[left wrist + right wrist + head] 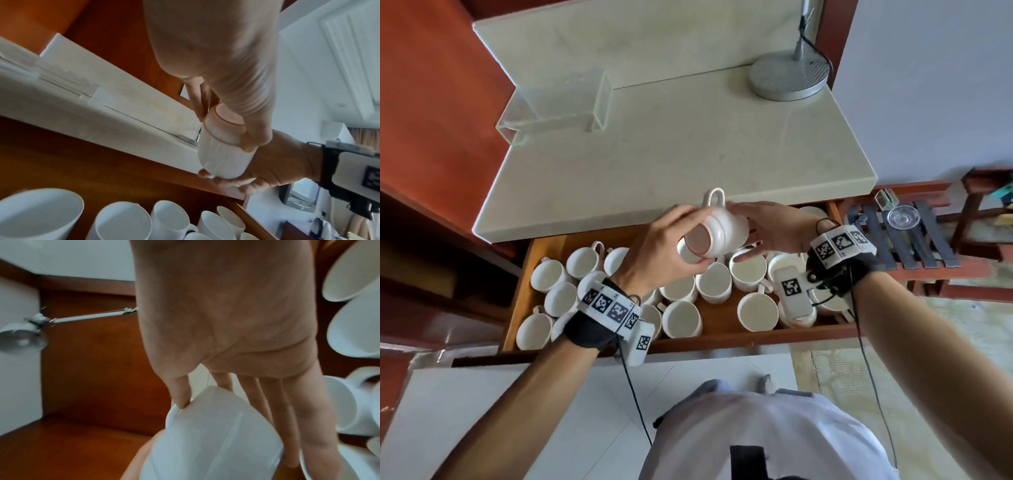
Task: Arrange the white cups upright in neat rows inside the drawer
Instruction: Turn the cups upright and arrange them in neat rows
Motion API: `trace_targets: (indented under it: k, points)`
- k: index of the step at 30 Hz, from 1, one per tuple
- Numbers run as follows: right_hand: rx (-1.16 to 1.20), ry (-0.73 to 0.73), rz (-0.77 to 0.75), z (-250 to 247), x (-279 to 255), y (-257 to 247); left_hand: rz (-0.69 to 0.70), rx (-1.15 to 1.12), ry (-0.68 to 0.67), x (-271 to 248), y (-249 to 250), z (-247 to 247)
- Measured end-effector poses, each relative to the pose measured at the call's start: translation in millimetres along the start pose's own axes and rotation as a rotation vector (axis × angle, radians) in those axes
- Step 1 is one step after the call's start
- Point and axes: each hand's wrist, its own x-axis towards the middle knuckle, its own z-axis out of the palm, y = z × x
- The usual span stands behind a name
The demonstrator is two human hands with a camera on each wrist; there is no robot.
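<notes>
White cup (pixel 717 229) is held tipped on its side above the open drawer (pixel 722 334), gripped by the left hand (pixel 654 250). It is also grasped by the right hand (pixel 774 229), over upright cups (pixel 681 317).

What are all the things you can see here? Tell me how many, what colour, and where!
held cup: one, white, tipped on its side above the drawer, between both hands
cups in drawer: many, too crowded to count, white, mostly upright
drawer: one, brown wood, pulled open under the counter
counter: one, pale stone, above the drawer
clear box: one, see-through, on the counter's left
lamp: one, silver, round base on the counter's far right
slatted rack: one, dark, right of the drawer
glass dish: one, clear, on the rack
left hand: grips the cup's base end
right hand: fingers on the cup's side
</notes>
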Motion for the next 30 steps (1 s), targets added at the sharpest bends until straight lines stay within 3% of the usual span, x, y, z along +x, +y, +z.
trace_targets:
  k: [7,14,16,19,22,27,30]
  points:
    - [0.127,-0.083,-0.062,12,-6,5,-0.029,-0.212,0.085,-9,-24,-13]
    - [0.11,-0.052,-0.206,35,7,-6,-0.093,-0.404,0.026,-16,-43,-26]
    - [-0.001,0.042,-0.231,46,15,-17,-0.155,-0.4,-0.001,-14,-49,-34]
    - [-0.341,0.295,-0.274,62,25,-33,-0.293,-0.384,-0.02,-9,-54,-45]
    - [-0.619,0.474,-0.312,71,32,-41,-0.321,-0.278,-0.058,-2,-53,-46]
    - [-0.779,0.483,-0.317,70,27,-44,-0.298,-0.141,-0.037,9,-40,-35]
    - [-0.87,0.4,-0.303,61,18,-45,-0.348,-0.136,-0.001,14,-33,-29]
